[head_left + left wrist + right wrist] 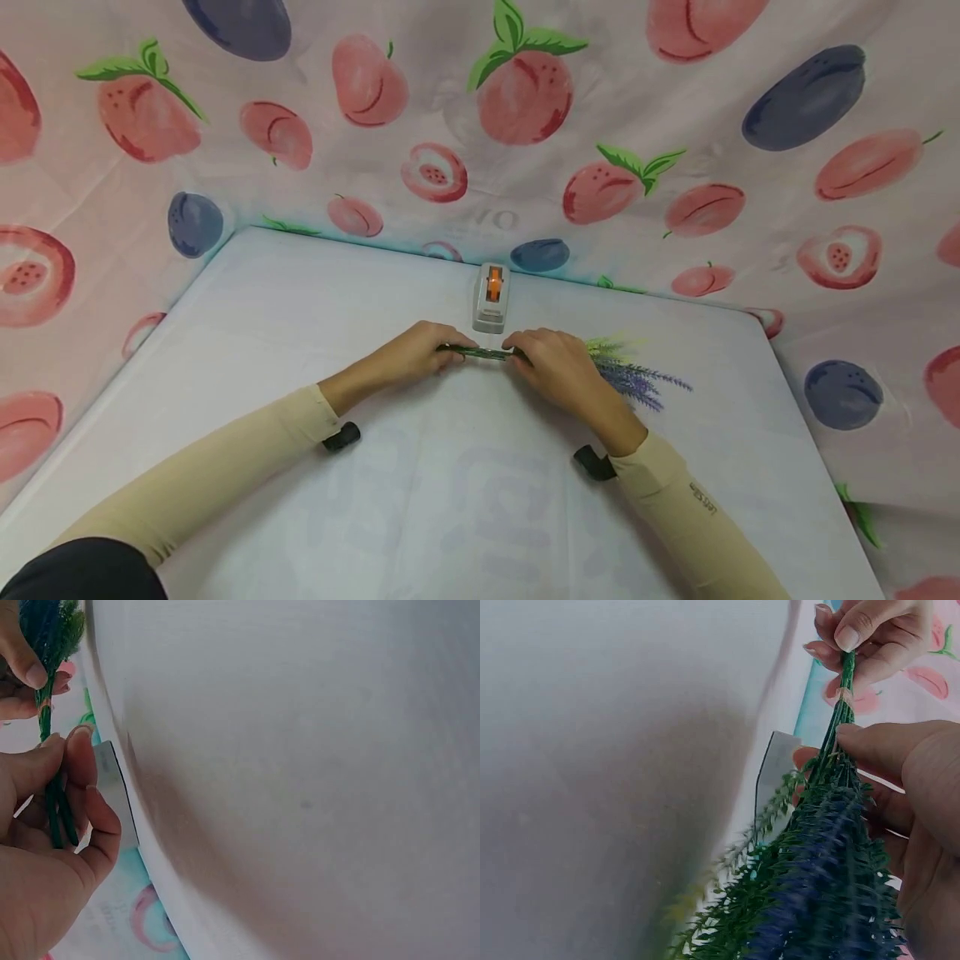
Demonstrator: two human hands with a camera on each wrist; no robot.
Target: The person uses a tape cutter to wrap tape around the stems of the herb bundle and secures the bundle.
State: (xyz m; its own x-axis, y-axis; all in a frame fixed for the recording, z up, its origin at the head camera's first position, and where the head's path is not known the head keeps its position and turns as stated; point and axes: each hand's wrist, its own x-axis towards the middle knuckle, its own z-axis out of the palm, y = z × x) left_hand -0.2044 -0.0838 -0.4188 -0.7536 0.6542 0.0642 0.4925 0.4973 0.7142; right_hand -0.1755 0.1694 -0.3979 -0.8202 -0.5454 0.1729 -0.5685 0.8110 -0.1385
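A bunch of artificial lavender (633,379) with purple and yellow-green sprigs is held level above the white table, flower heads to the right. My left hand (420,350) pinches the green stems (52,802) near their cut ends between thumb and fingers. Higher up, just below the leaves, my right hand (558,367) holds the bunch between its thumb (877,742) and fingers. Between the two hands a thin, shiny brownish band (844,695) circles the stems. Just beyond the hands stands a grey tape dispenser (489,322) with an orange roll.
The white-covered table (420,517) meets a fruit-print cloth (435,92) that hangs behind it and along the sides. A black camera mount (341,437) is on the left wrist and another black mount (594,463) on the right.
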